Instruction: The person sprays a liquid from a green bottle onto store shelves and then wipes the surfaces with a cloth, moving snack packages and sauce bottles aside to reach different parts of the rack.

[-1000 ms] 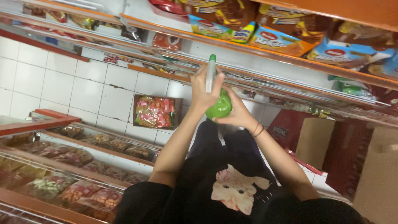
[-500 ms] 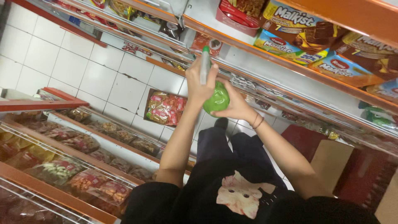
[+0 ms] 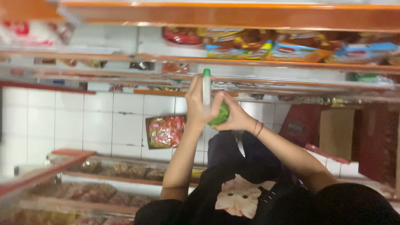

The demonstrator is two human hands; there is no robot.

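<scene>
Left hand [image 3: 199, 104] grips white tube [image 3: 206, 89]; right hand [image 3: 235, 118] cups green item [image 3: 221, 114] — touching.

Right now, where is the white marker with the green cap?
In the head view, centre frame: the marker stands upright in the left hand, beside the green object in the right hand.

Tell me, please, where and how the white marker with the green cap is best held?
Grip the marker by the lower part of its white barrel, coming from the side, as the left hand does: it stands upright with the green cap on top, and its slim round barrel suits wrapped fingers. The right hand cups a green object beside it.
</scene>
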